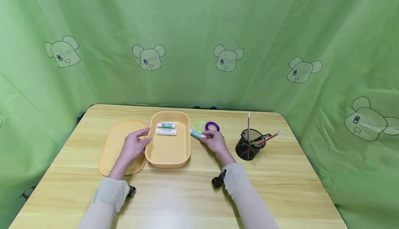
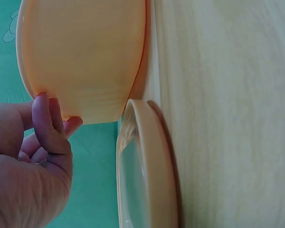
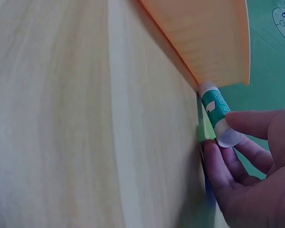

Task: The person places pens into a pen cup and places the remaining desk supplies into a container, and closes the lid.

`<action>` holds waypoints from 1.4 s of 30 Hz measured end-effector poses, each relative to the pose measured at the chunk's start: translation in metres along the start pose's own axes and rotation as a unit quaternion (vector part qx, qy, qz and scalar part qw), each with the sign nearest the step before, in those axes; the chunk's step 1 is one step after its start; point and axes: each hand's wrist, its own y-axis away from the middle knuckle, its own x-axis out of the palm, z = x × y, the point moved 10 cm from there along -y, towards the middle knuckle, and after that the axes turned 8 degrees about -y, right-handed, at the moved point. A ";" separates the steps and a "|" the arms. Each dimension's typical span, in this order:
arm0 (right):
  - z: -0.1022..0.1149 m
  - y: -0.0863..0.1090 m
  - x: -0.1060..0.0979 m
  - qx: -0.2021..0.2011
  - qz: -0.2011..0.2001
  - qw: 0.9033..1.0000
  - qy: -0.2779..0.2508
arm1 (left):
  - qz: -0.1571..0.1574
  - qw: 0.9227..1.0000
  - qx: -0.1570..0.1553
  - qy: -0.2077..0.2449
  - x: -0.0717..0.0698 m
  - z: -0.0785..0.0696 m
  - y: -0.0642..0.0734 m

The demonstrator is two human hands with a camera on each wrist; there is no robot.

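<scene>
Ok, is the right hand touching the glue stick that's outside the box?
Touching. The right wrist view shows the right hand pinching the glue stick near one end, digits directly against it.

Green curtain (image 1: 190, 17) with outlined bear heads (image 1: 151, 58) beyond the grip, wood-grain tabletop (image 1: 280, 187) beneath it, soft glare (image 1: 156, 210) nearer.

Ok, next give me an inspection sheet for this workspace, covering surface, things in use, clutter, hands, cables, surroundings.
Surface: wood-grain table.
Things in use: orange container with two glue sticks inside; lid to its left.
Clutter: green ring, purple ring, black pen cup holding pencils.
Left hand: touches the container's side.
Right hand: pinches a third glue stick, outside the container.
Cables: nothing seen on the tabletop.
Surroundings: green curtain with cartoon faces.
</scene>
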 end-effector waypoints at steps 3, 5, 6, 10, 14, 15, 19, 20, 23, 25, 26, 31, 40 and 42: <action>-0.001 0.001 0.000 0.012 -0.004 0.999 -0.048 | 0.001 1.000 -0.002 0.000 0.000 0.000 0.000; 0.000 0.001 -0.001 0.011 -0.013 0.998 -0.067 | 0.002 1.000 -0.003 0.000 0.000 0.000 0.001; 0.001 0.001 -0.002 0.007 -0.019 0.997 -0.072 | 0.001 1.000 -0.004 0.000 0.000 0.000 0.001; 0.009 0.002 -0.006 -0.023 -0.039 0.997 -0.067 | 0.002 1.000 -0.004 0.001 0.000 0.001 0.000; 0.013 0.004 -0.007 -0.032 -0.048 0.994 -0.090 | 0.001 1.000 0.000 0.002 0.000 0.000 -0.001; 0.012 0.004 -0.008 -0.030 -0.050 0.994 -0.097 | 0.001 1.000 0.000 0.002 0.000 0.001 -0.001; 0.008 0.004 -0.010 -0.026 -0.056 0.992 -0.107 | 0.005 1.000 -0.002 0.006 0.002 0.002 -0.001; 0.007 0.004 -0.010 -0.024 -0.058 0.992 -0.111 | 0.006 1.000 -0.002 0.005 0.002 0.002 -0.001; 0.004 0.003 -0.011 -0.023 -0.058 0.988 -0.143 | 0.005 1.000 -0.003 0.005 0.002 0.001 -0.001; 0.005 0.002 -0.012 -0.025 -0.059 0.983 -0.173 | 0.004 1.000 -0.002 0.002 0.002 0.001 -0.002; 0.006 0.002 -0.013 -0.027 -0.060 0.980 -0.188 | 0.004 1.000 -0.001 0.000 0.001 0.000 -0.002; 0.016 0.004 -0.017 -0.041 -0.060 0.969 -0.237 | 0.002 1.000 -0.003 -0.001 0.000 0.000 -0.002; 0.030 0.010 -0.020 -0.047 -0.068 0.951 -0.298 | 0.003 1.000 -0.001 0.002 0.000 0.001 -0.001; 0.034 0.012 -0.020 -0.049 -0.067 0.948 -0.309 | 0.004 1.000 -0.003 0.003 0.000 0.001 -0.001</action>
